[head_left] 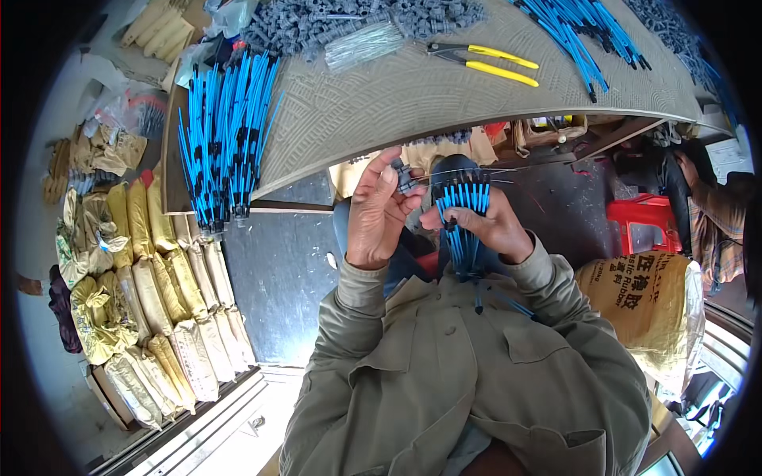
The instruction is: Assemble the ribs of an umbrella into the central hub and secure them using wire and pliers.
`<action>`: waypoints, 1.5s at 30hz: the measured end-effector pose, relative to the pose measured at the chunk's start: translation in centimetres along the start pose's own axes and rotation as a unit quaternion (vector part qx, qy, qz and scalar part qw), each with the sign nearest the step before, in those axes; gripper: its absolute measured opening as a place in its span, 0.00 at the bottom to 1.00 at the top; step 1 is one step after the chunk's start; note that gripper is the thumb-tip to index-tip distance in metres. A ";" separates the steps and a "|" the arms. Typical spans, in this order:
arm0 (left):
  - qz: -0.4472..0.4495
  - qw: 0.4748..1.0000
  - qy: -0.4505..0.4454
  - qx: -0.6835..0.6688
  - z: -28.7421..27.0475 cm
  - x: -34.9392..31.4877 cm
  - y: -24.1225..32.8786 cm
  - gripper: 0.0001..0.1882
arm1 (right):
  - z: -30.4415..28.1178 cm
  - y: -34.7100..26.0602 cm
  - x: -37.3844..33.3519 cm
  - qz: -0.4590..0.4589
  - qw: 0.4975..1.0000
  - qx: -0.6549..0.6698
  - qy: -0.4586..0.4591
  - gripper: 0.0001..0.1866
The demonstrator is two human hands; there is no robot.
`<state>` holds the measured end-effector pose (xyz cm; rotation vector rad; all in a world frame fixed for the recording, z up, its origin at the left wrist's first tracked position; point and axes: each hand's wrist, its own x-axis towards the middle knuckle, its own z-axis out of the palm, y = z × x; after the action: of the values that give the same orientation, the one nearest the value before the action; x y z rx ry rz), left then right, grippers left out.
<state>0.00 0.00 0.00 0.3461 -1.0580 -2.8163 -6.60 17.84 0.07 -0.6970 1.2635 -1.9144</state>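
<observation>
Close to my lap, my right hand is wrapped round a bundle of thin blue rods with black ends. Their lower part hangs down in front of my shirt. Several thin wire-like strands stick out sideways near the bundle's black tops. My left hand, just left of the bundle, pinches small grey plastic fittings between thumb and fingers. The two hands are close together below the table's near edge. How the strands meet the grey fittings is too small to tell.
On the grey table lie a heap of grey fittings, a stack of thin clear strands, yellow-handled cutters and blue rods. Filled sacks line the left; a red stool and another person are right.
</observation>
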 end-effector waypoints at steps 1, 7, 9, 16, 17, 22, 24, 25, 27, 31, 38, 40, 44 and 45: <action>-0.003 1.000 0.005 -0.002 -0.1 -0.1 0.2 0.21 | 0.3 0.0 0.1 0.002 1.000 -0.012 -0.003 0.16; 0.000 0.999 -0.002 -0.032 0.1 -0.2 0.7 0.19 | 0.9 0.5 0.7 -0.046 0.992 -0.114 -0.002 0.14; 0.004 0.999 0.004 -0.053 0.3 -0.3 0.5 0.19 | 0.7 1.0 0.8 -0.044 0.992 -0.118 -0.001 0.14; 0.030 0.996 -0.040 -0.077 -0.8 0.0 0.4 0.19 | 1.2 0.9 1.1 -0.038 0.994 -0.099 -0.011 0.14; 0.018 0.997 -0.031 -0.068 -0.9 0.0 0.5 0.20 | 1.2 1.0 1.1 -0.023 0.996 -0.085 -0.009 0.15; 0.000 1.000 -0.004 -0.025 -0.8 0.2 0.8 0.20 | 1.2 1.1 1.3 -0.013 0.995 -0.095 -0.004 0.15; 0.002 1.000 0.003 -0.014 -0.7 0.3 0.9 0.21 | 1.2 1.1 1.4 -0.022 0.993 -0.113 -0.005 0.15; -0.001 1.000 0.003 -0.015 -0.6 0.3 1.0 0.20 | 1.2 1.2 1.4 -0.019 0.994 -0.106 -0.002 0.15; -0.008 1.000 0.002 -0.017 -0.6 0.4 1.1 0.20 | 1.4 1.1 1.5 -0.013 0.996 -0.092 0.005 0.15; 0.000 1.000 0.009 -0.019 -0.9 0.5 1.0 0.18 | 1.7 0.5 1.6 -0.012 0.997 -0.078 0.007 0.16; 0.035 0.998 0.044 0.027 -0.4 0.5 0.7 0.17 | 1.2 0.9 1.8 -0.011 0.995 -0.104 -0.002 0.16; 0.038 0.997 0.050 0.039 -0.4 0.5 0.7 0.17 | 1.2 1.0 1.8 -0.009 0.995 -0.097 0.003 0.17; 0.034 0.996 0.041 0.066 -0.3 0.1 0.7 0.20 | 1.2 1.1 1.7 0.004 0.995 -0.103 0.008 0.16; 0.054 0.996 0.036 0.059 -0.2 0.0 0.4 0.20 | 1.2 1.1 1.6 0.008 0.995 -0.097 0.012 0.16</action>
<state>0.05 -0.45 0.07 0.3870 -1.1936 -2.6330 -6.32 15.61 -0.44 -0.7619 1.4804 -1.8063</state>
